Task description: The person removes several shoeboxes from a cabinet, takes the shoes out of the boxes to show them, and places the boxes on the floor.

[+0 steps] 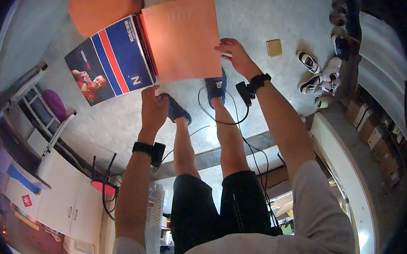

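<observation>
An orange square board or box lid (183, 40) lies flat before me, beside a printed box or folder (117, 58) in blue, red and black with a picture of a person. My right hand (235, 55) is at the orange piece's right edge, fingers spread; the fingertips meet or nearly meet that edge. Near the lower corner of the printed box is my left hand (154, 107), its fingers apart and nothing held. Each wrist wears a black strap with a small device. Another orange item (105, 10), perhaps a cushion, is at the top, partly cut off.
Dark slippers are on my feet, with black cables (243, 135) around my legs. A small yellowish square (274, 48) lies on the floor, right. Sneakers (308, 62) and more shoes stand farther right. At left are a metal ladder (41, 110), a red stool (103, 187) and white cabinets (67, 203).
</observation>
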